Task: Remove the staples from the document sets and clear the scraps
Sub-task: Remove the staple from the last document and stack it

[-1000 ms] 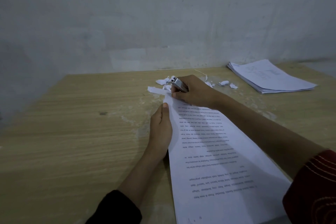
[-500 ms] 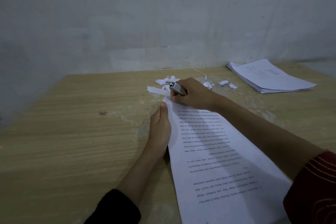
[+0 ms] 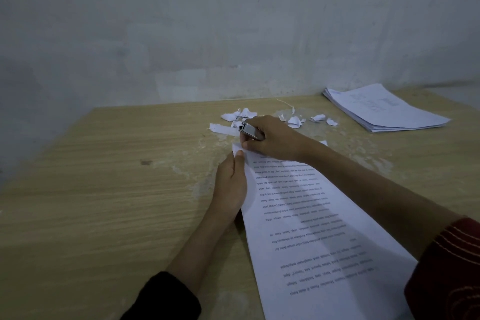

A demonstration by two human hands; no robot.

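A printed document set (image 3: 311, 228) lies lengthwise on the wooden table (image 3: 104, 189), its text upside down to me. My left hand (image 3: 231, 184) holds the set's left edge near the far corner, thumb on top of the page. My right hand (image 3: 272, 138) grips a small silver metal tool (image 3: 250, 130) and pinches the far corner of the set with its fingertips. Several torn white paper scraps (image 3: 239, 114) lie just beyond the hands. The staple itself is hidden under my fingers.
A second stack of papers (image 3: 384, 109) lies at the table's far right. More scraps (image 3: 318, 117) sit between that stack and my right hand. A grey wall (image 3: 233, 34) bounds the table's far edge.
My right hand with the silver tool has shifted slightly along the far corner of the set. My left hand has stayed on the left edge.
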